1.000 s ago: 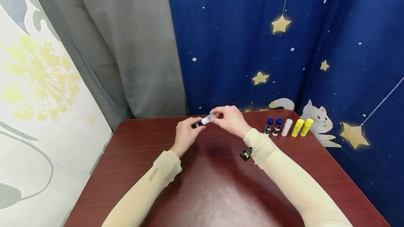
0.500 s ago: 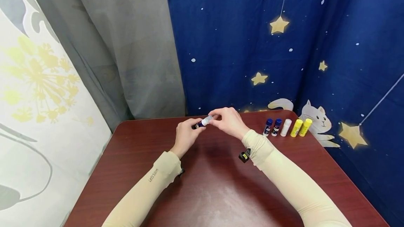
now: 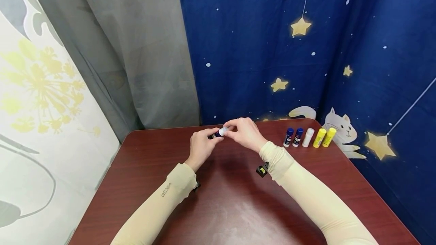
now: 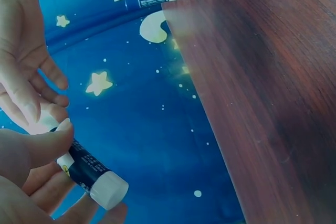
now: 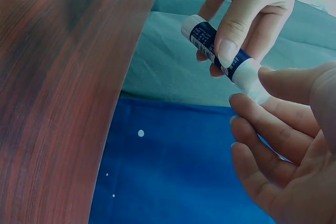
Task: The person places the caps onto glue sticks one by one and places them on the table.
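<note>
Above the table's far side, my left hand (image 3: 201, 146) grips a glue stick (image 4: 86, 166) by its dark blue, printed body, thumb on one side and fingers on the other. Its white base end points away from the right hand. My right hand (image 3: 248, 134) pinches the opposite end, a pale, translucent cap (image 5: 248, 78), between thumb and index finger; the other fingers are loosely bent. The stick lies tilted between both hands, and fingers hide part of the body and the cap's tip. In the head view the two hands' fingertips are close together.
On the brown table (image 3: 225, 207), a row of glue sticks stands upright at the back right: two blue ones (image 3: 288, 137), a white one (image 3: 308, 138) and two yellow ones (image 3: 319, 138). Grey (image 3: 153, 48) and blue starry curtains (image 3: 245, 48) hang behind the far edge.
My right hand has moved slightly left and down towards the left hand, and less of the pale end of the glue stick shows between them. The left hand stays nearly in place.
</note>
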The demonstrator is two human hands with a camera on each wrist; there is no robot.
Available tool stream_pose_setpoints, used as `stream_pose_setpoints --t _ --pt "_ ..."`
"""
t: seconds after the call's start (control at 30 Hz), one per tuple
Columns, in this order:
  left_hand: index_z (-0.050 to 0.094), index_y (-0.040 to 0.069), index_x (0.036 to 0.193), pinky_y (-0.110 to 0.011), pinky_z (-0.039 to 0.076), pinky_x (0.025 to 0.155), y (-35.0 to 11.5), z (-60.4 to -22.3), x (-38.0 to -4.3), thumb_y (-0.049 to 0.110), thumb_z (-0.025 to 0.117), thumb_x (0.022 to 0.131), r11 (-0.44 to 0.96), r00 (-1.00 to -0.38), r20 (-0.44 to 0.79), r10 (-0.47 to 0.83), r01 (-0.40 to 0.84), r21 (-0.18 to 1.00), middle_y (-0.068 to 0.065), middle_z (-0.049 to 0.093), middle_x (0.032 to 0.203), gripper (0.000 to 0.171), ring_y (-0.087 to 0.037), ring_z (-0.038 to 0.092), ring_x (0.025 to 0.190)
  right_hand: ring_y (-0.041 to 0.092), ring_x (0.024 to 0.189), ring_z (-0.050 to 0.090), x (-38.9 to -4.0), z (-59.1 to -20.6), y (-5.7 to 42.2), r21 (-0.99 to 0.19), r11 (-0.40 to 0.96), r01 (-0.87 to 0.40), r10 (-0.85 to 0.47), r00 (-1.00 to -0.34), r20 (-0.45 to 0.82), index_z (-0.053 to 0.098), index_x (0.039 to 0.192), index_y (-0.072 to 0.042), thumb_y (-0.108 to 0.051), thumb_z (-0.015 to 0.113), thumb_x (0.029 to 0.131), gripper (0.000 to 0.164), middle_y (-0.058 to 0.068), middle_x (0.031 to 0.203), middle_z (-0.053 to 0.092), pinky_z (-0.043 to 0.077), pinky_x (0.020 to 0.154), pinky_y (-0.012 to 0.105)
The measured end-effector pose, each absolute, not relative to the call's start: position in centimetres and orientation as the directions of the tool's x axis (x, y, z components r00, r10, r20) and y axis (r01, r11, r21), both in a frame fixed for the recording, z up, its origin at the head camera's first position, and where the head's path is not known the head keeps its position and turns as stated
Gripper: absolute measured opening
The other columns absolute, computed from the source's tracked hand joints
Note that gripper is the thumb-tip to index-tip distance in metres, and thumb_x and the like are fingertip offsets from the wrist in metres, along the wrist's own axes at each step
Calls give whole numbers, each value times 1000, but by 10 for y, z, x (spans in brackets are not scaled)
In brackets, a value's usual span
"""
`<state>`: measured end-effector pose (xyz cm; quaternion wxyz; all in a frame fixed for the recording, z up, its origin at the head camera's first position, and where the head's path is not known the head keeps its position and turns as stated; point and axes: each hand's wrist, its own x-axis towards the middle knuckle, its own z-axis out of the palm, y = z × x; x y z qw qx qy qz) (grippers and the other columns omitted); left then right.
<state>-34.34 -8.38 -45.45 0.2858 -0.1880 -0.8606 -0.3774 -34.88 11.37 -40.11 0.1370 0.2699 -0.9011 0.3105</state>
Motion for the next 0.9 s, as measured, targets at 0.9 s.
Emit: stream_pose_setpoints --t 0.9 --pt "78 20 114 -33 51 62 -89 -447 -331 35 87 80 692 -804 577 145 499 521 4 75 99 38 -15 66 74 10 78 62 -347 -396 116 -538 619 -573 -427 -820 382 76 103 -20 -29 76 91 16 -13 81 69 51 71 33"
